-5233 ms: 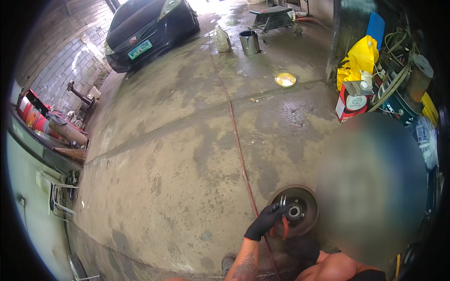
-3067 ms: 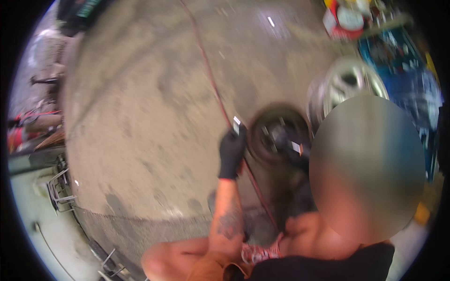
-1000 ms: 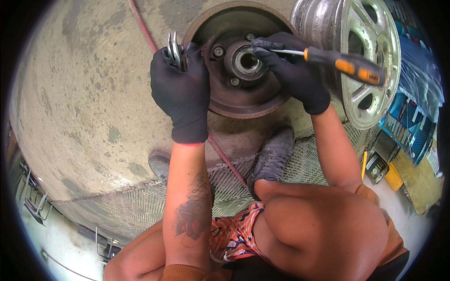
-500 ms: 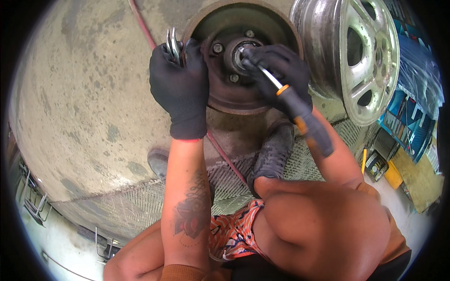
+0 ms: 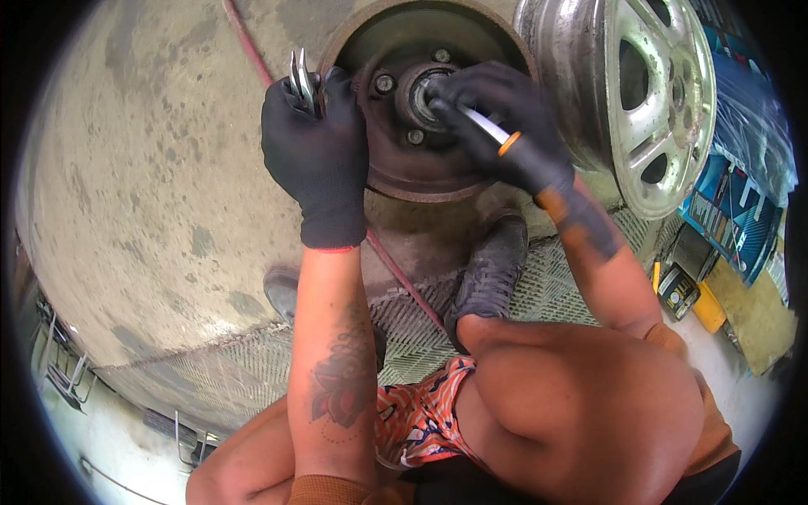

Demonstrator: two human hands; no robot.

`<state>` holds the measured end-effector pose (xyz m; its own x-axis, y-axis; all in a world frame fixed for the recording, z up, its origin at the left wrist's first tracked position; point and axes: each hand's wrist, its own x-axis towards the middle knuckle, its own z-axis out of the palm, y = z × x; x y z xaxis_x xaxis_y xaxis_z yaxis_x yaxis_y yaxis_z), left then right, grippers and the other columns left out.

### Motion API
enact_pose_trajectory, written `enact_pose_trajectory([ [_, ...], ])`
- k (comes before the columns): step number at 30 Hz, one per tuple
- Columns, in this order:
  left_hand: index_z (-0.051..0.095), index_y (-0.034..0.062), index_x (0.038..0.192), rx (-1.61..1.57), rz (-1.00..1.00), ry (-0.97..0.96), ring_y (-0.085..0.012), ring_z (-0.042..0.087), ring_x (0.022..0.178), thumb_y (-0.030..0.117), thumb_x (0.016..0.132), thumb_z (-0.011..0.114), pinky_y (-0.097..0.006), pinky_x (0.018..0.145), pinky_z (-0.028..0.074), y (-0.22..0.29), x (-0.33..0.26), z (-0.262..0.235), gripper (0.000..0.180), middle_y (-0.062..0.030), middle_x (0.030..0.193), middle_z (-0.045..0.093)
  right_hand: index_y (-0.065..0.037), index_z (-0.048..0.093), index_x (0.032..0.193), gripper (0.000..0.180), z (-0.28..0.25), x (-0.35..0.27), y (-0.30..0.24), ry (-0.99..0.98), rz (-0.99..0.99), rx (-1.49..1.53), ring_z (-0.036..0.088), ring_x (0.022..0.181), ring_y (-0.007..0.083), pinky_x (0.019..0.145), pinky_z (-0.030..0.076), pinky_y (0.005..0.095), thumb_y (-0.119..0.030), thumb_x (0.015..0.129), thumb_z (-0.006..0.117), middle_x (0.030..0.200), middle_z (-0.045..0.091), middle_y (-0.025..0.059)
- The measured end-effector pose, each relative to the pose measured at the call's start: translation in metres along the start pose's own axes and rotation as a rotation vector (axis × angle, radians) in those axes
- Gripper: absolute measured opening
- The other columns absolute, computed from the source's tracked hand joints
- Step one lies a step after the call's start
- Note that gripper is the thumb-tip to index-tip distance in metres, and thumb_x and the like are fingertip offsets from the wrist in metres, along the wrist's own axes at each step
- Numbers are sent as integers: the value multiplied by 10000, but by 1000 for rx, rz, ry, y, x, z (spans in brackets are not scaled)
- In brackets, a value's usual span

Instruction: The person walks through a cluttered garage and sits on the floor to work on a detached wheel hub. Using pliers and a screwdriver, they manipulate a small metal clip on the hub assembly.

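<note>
Plainly nearer the hub [image 5: 411, 99] of the drum [image 5: 421, 180] ahead, the right hand [image 5: 515, 122] grips a screwdriver [image 5: 509, 145] slanting down to the right; the left hand [image 5: 316, 156] clasps pliers [image 5: 300, 76] at the drum's left edge.

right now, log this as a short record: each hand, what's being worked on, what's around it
left hand: black-gloved hand, closed around pliers, tips up and slightly apart
right hand: black-gloved hand, gripping a screwdriver, handle back along the forearm, fingers over the hub; exact contact hidden
workpiece: brake drum, open side up
right of workpiece: silver alloy wheel, tilted
floor: concrete, crossed by red hose
</note>
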<state>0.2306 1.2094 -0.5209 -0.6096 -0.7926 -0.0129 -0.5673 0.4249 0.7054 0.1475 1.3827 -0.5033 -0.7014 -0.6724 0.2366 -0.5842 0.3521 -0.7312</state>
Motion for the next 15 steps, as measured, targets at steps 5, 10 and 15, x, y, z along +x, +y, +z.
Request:
enact_pose_trajectory([
  [5,578,68,761,-18,-5,5,-288,600,607,334,796,736,-388,595,473,1,0,3,312,-104,667,600,2,690,924,129,1,1,-12,19,226,219,643,756,115,676,519,252,-84,844,743,845,691,75],
  [10,577,71,762,27,-14,-6,-297,613,625,346,794,739,-384,605,480,2,1,2,321,-110,686,615,-7,684,990,140,-3,5,-13,-39,375,354,651,806,93,714,526,246,-95,884,709,882,704,41],
  [15,582,72,765,5,-33,-13,-303,621,642,354,794,737,-388,616,485,3,1,2,323,-112,697,624,-7,687,1023,160,2,-5,-1,28,293,206,662,867,100,765,535,248,-99,894,698,935,717,49],
])
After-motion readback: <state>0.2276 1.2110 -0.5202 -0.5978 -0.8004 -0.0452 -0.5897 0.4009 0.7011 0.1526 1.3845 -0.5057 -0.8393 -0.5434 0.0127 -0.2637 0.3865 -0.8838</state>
